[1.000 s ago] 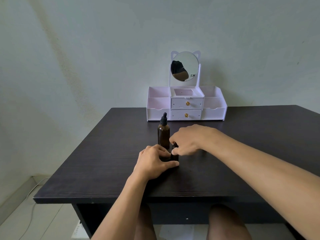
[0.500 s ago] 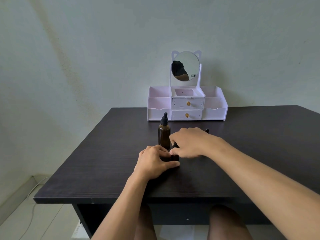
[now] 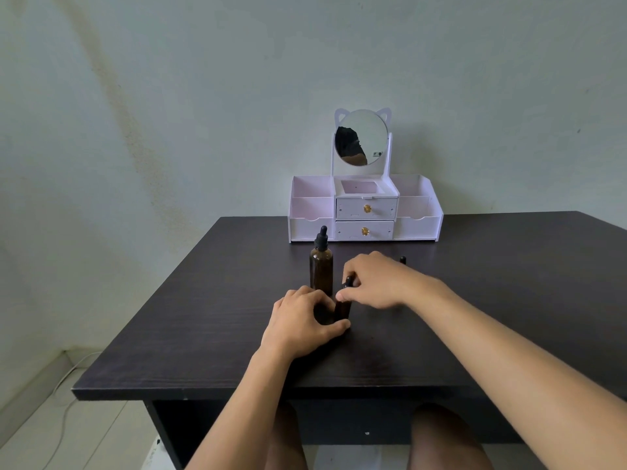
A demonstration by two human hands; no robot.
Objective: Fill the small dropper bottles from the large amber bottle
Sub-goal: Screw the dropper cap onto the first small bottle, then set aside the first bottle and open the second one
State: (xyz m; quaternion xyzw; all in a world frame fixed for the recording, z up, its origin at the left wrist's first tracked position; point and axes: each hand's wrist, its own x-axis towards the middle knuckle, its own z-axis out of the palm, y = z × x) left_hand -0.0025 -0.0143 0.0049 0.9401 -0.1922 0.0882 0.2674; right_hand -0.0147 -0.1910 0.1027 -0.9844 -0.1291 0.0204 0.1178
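Head view. A tall amber glass bottle with a black dropper cap (image 3: 321, 269) stands upright on the dark wood-grain desk (image 3: 203, 317). Just right of it, the left hand (image 3: 302, 322) grips a small dark dropper bottle (image 3: 342, 308). The right hand (image 3: 376, 281) pinches the black dropper top (image 3: 347, 282) above that bottle.

Left hand (image 3: 300, 322), right hand (image 3: 378, 283) gripping small dropper bottle (image 3: 342, 308)

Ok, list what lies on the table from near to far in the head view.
Left hand → small dropper bottle it grips → large amber bottle → white drawer organizer → round mirror at the back.
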